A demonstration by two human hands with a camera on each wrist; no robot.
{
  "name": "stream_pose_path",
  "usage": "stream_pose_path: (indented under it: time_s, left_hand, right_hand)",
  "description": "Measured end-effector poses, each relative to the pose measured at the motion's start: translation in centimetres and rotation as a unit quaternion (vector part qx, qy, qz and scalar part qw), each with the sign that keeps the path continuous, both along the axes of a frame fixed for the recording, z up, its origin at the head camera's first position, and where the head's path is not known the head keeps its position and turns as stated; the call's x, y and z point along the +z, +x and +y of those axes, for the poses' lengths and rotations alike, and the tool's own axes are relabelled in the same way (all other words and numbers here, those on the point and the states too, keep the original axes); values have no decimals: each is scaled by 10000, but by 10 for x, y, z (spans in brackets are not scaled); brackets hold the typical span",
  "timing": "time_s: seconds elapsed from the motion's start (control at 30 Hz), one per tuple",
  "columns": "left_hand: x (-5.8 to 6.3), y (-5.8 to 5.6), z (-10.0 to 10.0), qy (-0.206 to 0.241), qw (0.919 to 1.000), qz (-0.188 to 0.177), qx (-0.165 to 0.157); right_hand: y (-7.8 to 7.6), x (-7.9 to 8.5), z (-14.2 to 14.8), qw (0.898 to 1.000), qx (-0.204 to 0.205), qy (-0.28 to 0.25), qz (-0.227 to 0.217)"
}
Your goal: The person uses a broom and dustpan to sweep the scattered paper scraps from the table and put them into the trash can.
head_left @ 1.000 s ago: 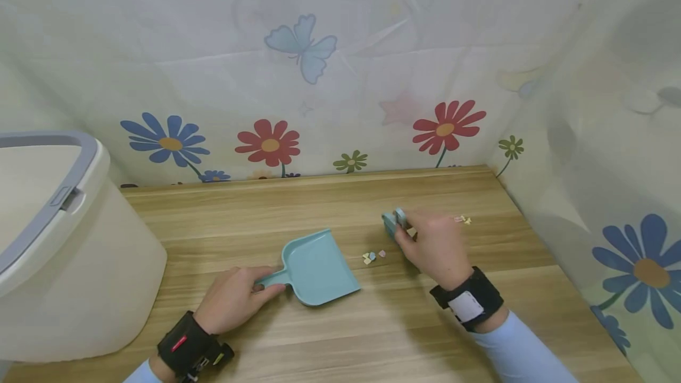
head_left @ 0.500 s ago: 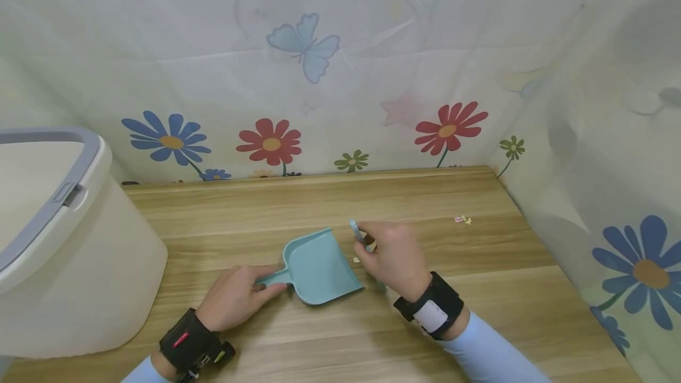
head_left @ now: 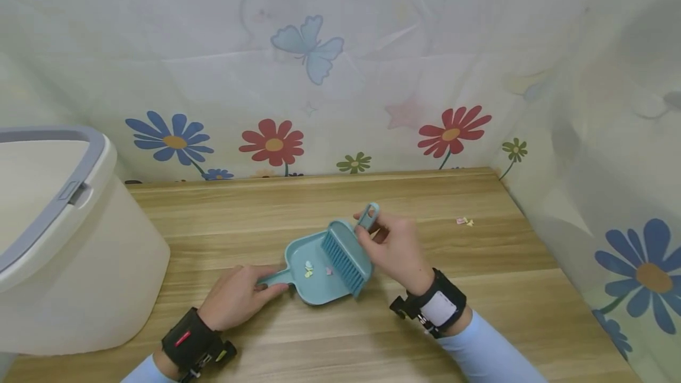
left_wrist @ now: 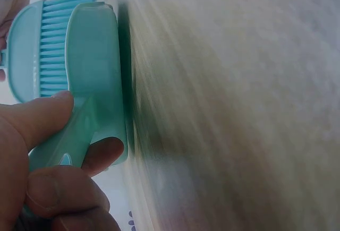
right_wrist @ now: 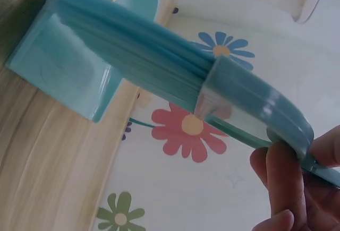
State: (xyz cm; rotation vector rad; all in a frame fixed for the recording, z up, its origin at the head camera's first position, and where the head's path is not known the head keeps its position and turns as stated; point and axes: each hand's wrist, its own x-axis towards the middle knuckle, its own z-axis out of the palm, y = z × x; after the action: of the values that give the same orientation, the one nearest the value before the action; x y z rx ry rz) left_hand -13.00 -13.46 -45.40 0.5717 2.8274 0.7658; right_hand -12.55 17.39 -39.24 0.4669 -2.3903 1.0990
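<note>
My left hand (head_left: pixel 237 297) grips the handle of a light-blue dustpan (head_left: pixel 319 291) that lies on the wooden table. Inside the pan are several small pastel pieces (head_left: pixel 308 269), pale yellow, blue and pink. A matching hand brush (head_left: pixel 352 246) is in my right hand (head_left: pixel 396 247), pinched near the base of its handle. Its bristles (head_left: pixel 343 262) reach over the pan's open edge, pointing toward the left. In the right wrist view the bristles (right_wrist: pixel 133 45) overlap the pan's floor, and the fingers (right_wrist: pixel 287 183) curl round the handle.
A few more small pieces (head_left: pixel 464 221) lie on the table (head_left: pixel 425 336) at the back right. A large white bin (head_left: pixel 80 265) with a grey rim stands at the left. Flower-printed sheeting (head_left: pixel 319 105) rises behind the table and along its right side.
My right hand has swept the brush left to the dustpan and turned it bristles-left. The small pieces that lay before the pan are now in it. The left hand stays put.
</note>
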Motion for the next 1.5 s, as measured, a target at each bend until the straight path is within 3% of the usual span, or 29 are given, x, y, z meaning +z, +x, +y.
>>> stream_pose_path:
  time_s: [0.17, 0.37, 0.67, 0.87, 1.0, 1.07, 1.2, 1.33, 1.5]
  left_hand:
    - [-1, 0, -1, -110, 9999, -17, -30]
    - [-1, 1, -2, -150, 9999, -29, -24]
    - [4, 0, -5, 191, 9998, -15, 24]
    - [20, 3, -14, 450, 9988, 138, 118]
    - [42, 12, -24, 602, 9971, 405, 228]
    - [56, 18, -29, 551, 9952, 771, 262]
    - [84, 32, -41, 392, 9802, 1917, 307]
    - [112, 50, -55, 479, 9531, 2955, 449]
    - [139, 72, -71, 810, 9204, 3758, 717]
  right_hand:
    - [1, 2, 17, 9995, -151, -170, 235]
    - [3, 4, 38, 9990, -367, -167, 208]
    - [11, -7, 67, 9974, -693, -187, 88]
    - [20, -18, 85, 9938, -897, -652, 19]
    - [28, -26, 98, 9907, -969, -924, -241]
    - [31, -30, 106, 9890, -1089, -923, -378]
    - [37, -37, 119, 9842, -1371, -934, -626]
    - [41, -42, 124, 9793, -1506, -1093, -794]
    - [44, -47, 125, 9756, -1608, -1223, -854]
